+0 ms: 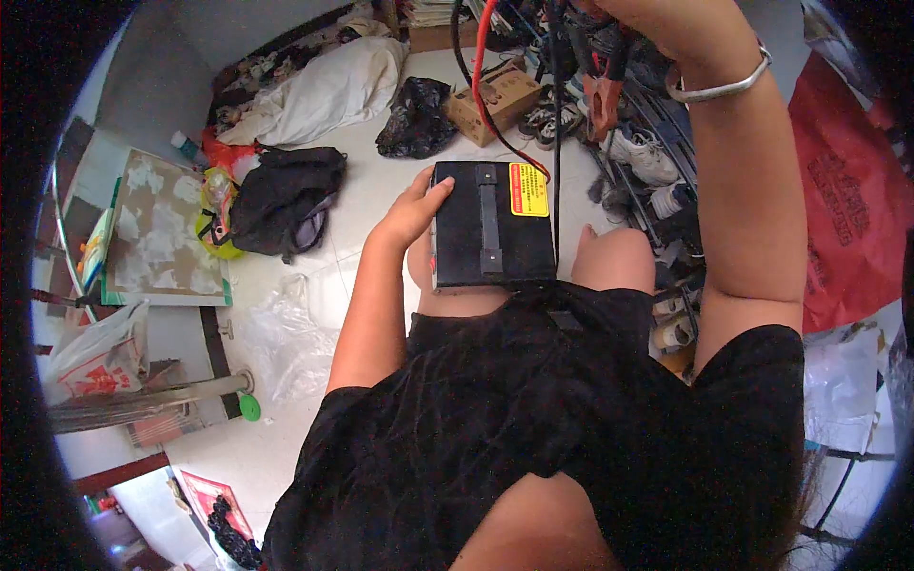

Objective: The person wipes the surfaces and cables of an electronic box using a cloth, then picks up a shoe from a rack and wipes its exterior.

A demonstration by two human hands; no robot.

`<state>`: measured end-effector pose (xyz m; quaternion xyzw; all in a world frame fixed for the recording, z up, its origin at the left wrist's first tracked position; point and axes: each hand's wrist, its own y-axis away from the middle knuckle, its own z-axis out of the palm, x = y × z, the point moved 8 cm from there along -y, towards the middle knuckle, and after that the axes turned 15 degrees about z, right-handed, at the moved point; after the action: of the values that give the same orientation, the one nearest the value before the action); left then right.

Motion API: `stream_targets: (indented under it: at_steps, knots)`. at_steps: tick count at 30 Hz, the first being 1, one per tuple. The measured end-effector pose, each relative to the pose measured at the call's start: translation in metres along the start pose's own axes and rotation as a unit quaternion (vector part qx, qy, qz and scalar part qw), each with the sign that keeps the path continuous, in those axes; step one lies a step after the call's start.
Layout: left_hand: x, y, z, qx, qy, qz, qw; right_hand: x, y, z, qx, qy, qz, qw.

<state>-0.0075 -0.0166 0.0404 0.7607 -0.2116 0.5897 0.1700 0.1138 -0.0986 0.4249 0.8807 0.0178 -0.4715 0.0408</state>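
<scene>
My left hand [411, 209] grips the left side of a black box [457, 233] with a strap handle [490, 214] and a yellow-and-red label [529, 190]; its thumb lies on top. The box rests over my lap. A red cable [482, 71] and a black cable [461, 48] rise from its far right corner past the top edge. My right hand [633, 11] is raised there, partly cut off, its fingers mostly out of view. Below it hang clamps with copper-coloured jaws [601, 107]. The raised cables appear held by this hand, a silver bangle [724, 88] on its wrist.
A black backpack [286, 205], a black plastic bag [416, 119] and a cardboard box [493, 103] lie on the floor ahead. Shoes [643, 154] crowd a rack to the right, beside a large red bag [847, 200]. Clear plastic wrap [290, 343] lies at left.
</scene>
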Motion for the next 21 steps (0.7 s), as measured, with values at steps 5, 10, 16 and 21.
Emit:
stream_targets:
  at_steps: [5, 10, 16, 21]
  knots:
    - [0.039, -0.005, -0.003, 0.023, -0.097, 0.176, 0.979, -0.012, 0.01, 0.013, 0.139, 0.148, -0.014, 0.979]
    - [0.077, 0.006, -0.006, 0.022, -0.17, 0.255, 0.952, -0.019, 0.015, 0.024, 0.114, 0.203, -0.161, 0.959]
    - [0.121, 0.005, -0.008, -0.026, -0.143, 0.351, 0.925, -0.035, -0.013, 0.025, 0.143, 0.322, -0.156, 0.923]
    - [0.159, -0.005, -0.009, -0.041, 0.055, 0.378, 0.923, -0.027, -0.037, 0.018, 0.199, 0.406, -0.131, 0.882]
